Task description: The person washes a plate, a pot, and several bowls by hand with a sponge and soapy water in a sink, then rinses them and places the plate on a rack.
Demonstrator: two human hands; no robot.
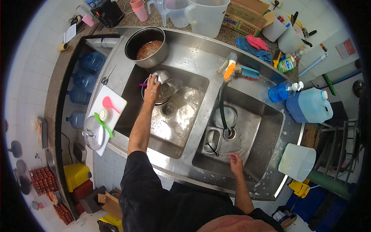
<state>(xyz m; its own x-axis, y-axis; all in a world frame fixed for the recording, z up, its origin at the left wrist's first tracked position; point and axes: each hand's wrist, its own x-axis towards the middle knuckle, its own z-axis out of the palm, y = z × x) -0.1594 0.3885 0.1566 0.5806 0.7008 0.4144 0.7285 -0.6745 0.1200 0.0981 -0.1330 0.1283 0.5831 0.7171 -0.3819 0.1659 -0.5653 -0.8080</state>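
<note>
My left hand (152,92) reaches into the left sink basin (181,123), its fingers closed at the rim of a shiny metal bowl (162,75). Other round dishes lie under and beside that bowl, partly hidden by my hand. A purple handle end (143,84) shows next to my fingers. My right hand (235,163) hovers over the near part of the right basin (255,154), fingers loosely apart and nothing in them. In that basin sit a round metal lid (226,116) and a rectangular metal pan (212,140) with a black-handled utensil across it.
A deep pot (148,48) with brown residue stands behind the left basin. A faucet (229,69) with a dark hose hangs into the right basin. Left lies a white cutting board (112,98) with spoons and a glass lid (94,133). Blue-liquid jugs (309,105) stand right.
</note>
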